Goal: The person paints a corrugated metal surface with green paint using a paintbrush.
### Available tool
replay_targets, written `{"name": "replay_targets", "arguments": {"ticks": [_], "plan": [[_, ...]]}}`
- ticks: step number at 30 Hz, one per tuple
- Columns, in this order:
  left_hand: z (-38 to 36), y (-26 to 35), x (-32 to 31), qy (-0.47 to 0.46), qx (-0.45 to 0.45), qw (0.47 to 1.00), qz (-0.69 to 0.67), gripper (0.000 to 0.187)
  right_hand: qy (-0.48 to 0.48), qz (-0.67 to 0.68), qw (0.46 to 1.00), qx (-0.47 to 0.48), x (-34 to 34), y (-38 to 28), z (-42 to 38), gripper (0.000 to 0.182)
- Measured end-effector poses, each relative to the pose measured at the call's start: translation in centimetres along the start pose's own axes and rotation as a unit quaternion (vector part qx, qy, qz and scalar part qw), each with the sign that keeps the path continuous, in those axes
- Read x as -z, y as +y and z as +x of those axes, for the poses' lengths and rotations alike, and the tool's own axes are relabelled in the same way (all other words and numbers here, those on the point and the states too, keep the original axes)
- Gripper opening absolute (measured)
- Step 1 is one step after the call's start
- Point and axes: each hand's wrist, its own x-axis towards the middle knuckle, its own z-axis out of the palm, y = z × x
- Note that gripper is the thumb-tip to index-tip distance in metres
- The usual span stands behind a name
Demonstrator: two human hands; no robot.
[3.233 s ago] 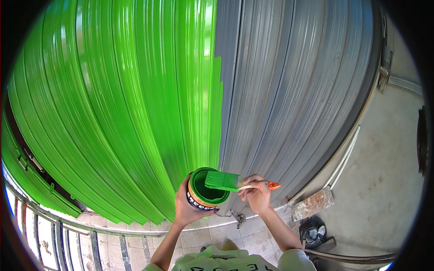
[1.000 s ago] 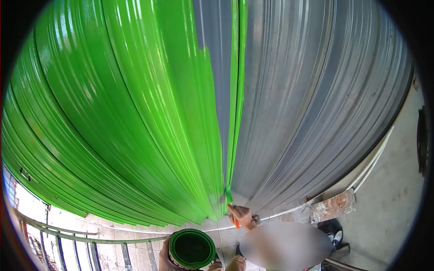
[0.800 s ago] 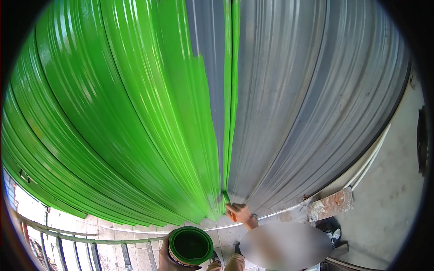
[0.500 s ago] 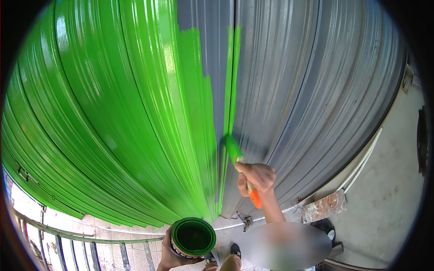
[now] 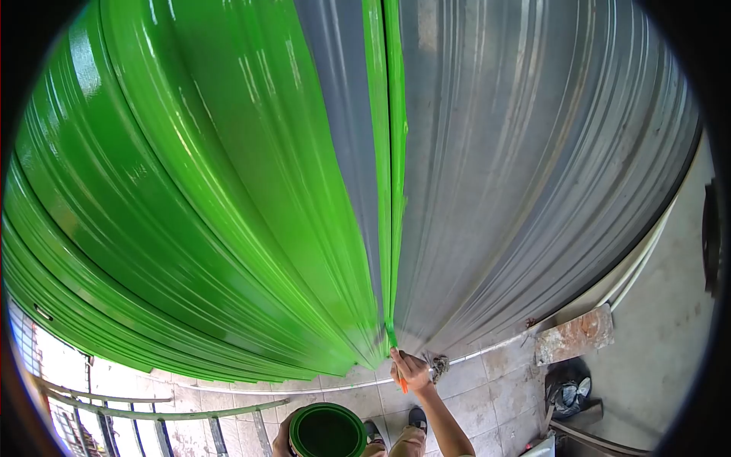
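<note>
My right hand (image 5: 411, 371) is closed around a paintbrush (image 5: 391, 335) with an orange handle end. Its green-coated bristles touch the seam low on a ribbed metal panel (image 5: 472, 190). To the left of the seam the panel is mostly glossy green, apart from a narrow grey strip; to the right it is bare grey. A thin green band runs along both sides of the seam. At the bottom of the view, my left hand (image 5: 280, 438) grips the side of a round paint can (image 5: 295, 428). Dark green paint shows inside the can, and most of the left fingers are hidden.
A metal railing or ladder (image 5: 164, 434) lies at lower left. On the right are a stained board (image 5: 575, 335) and a black plastic bag (image 5: 569, 388). A white pipe (image 5: 647, 247) runs along the panel's lower edge. My feet stand on floor tiles (image 5: 487, 404).
My right hand has drawn the brush down the seam to near the panel's bottom. The view has shifted, and the green band beside the seam is wider. The left hand still holds the can.
</note>
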Motion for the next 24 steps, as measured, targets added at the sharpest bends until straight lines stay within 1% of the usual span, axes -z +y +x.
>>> {"name": "replay_targets", "arguments": {"ticks": [2, 4, 5, 8, 11, 12, 15, 18, 20, 22, 23, 24], "plan": [[-0.3, 0.0, 0.1, 0.001, 0.004, 1.000, 0.013, 0.117, -0.070, 0.025, 0.997, -0.027, -0.6, 0.3, -2.3, 0.042], [-0.5, -0.3, 0.1, 0.005, -0.018, 1.000, 0.005, 0.116, -0.136, 0.056, 0.988, -0.045, -0.1, 0.3, -2.0, 0.038], [-0.6, -0.3, 0.1, 0.007, -0.030, 1.000, 0.001, 0.116, -0.171, 0.062, 0.983, -0.030, 0.3, 0.4, -1.1, 0.033], [-1.0, 0.3, 0.2, -0.008, -0.012, 0.996, -0.090, 0.116, -0.196, 0.085, 0.977, 0.000, 2.3, 0.2, 4.6, 0.030], [0.0, 3.2, 0.1, 0.006, -0.170, 0.985, 0.034, 0.104, -0.090, 0.035, 0.995, 0.021, 8.2, -1.5, 15.9, 0.026], [-0.1, 3.2, 0.1, 0.010, -0.173, 0.985, 0.019, 0.103, -0.062, 0.032, 0.997, 0.021, 10.1, -1.9, 18.7, 0.025], [-0.1, 3.0, 0.0, 0.019, -0.174, 0.984, -0.009, 0.101, 0.101, 0.028, 0.993, 0.058, 15.6, -4.0, 25.1, 0.025], [0.0, 2.3, -0.2, 0.018, -0.155, 0.988, 0.002, 0.102, 0.247, 0.025, 0.962, 0.115, 15.6, -4.7, 25.9, 0.027], [-0.2, 1.2, -0.2, 0.024, -0.149, 0.988, 0.029, 0.103, 0.237, -0.006, 0.963, 0.131, 12.9, -3.4, 23.3, 0.030], [-1.1, -0.3, 0.3, 0.011, -0.057, 0.998, -0.010, 0.112, 0.226, -0.045, 0.964, 0.131, 8.8, -1.9, 18.9, 0.031], [-1.3, -0.8, 0.4, 0.004, -0.012, 0.999, -0.032, 0.116, 0.189, -0.075, 0.972, 0.120, 7.4, -1.6, 15.8, 0.034], [-0.9, -1.2, 0.5, 0.004, -0.014, 1.000, -0.015, 0.116, 0.178, -0.060, 0.977, 0.103, 5.7, -1.2, 13.4, 0.034]]}}
